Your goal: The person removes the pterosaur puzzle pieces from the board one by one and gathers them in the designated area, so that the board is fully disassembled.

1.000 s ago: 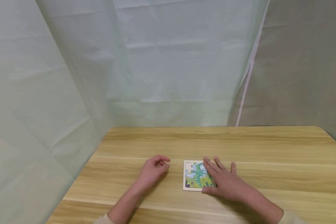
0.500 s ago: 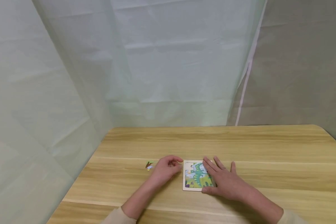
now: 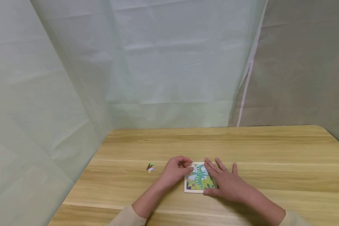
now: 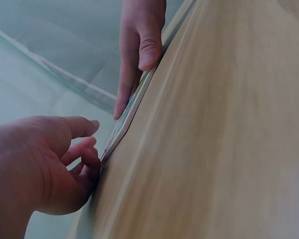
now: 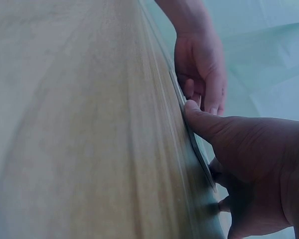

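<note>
A square puzzle board (image 3: 199,191) with a pale rim and a green winged creature lies on the table. My left hand (image 3: 173,171) is at its upper left corner, fingers bent and thumb near them; whether a piece is between them cannot be seen. In the left wrist view, the left hand (image 4: 45,164) is beside the near end of the board (image 4: 122,127). My right hand (image 3: 228,185) rests with spread fingers on the board's right side, thumb at the lower edge. The right wrist view shows the right hand (image 5: 254,169) along the board's edge.
A small loose puzzle piece (image 3: 150,168), green, brown and white, lies on the wooden table (image 3: 124,185) left of my left hand. Pale cloth (image 3: 169,62) hangs behind and to the left of the table, and grey cloth (image 3: 299,62) hangs at the right.
My left hand has moved right, from beside the board to its upper left corner, uncovering the loose piece on the table. The right hand has stayed in place on the board.
</note>
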`<state>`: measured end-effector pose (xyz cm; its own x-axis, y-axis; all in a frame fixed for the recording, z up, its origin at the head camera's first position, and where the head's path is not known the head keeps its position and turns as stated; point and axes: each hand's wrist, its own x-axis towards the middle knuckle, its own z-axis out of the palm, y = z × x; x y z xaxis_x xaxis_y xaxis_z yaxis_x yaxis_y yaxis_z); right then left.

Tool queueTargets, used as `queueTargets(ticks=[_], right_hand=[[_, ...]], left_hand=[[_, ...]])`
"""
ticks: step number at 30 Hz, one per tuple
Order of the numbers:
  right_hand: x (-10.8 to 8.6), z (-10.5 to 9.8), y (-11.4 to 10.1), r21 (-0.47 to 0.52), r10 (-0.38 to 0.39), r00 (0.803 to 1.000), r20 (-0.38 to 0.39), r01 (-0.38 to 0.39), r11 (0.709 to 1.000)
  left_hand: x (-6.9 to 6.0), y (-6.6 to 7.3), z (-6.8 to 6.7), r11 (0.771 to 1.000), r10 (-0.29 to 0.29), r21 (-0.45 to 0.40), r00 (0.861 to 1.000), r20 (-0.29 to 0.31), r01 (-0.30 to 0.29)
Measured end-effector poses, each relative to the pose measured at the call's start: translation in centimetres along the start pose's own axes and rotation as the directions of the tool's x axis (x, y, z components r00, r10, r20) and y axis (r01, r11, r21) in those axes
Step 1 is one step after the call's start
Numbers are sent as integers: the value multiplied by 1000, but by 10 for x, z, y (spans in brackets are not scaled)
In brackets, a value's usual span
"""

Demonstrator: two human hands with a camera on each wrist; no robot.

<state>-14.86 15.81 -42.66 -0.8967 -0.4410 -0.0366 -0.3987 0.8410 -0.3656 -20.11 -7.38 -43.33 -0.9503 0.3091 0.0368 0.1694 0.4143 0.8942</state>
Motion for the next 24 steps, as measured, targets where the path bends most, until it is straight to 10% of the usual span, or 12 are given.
queueTargets(ticks=[12,24], right_hand=[[-2,0,0,9,-26,1000,-11,26,1000],[-2,-1,0,0,-18,1000,-9,18,1000]], left_hand=[[0,9,9,977,-20,212,1000,-17,23],[-1,19,11,970,-56,236,998,8,52]])
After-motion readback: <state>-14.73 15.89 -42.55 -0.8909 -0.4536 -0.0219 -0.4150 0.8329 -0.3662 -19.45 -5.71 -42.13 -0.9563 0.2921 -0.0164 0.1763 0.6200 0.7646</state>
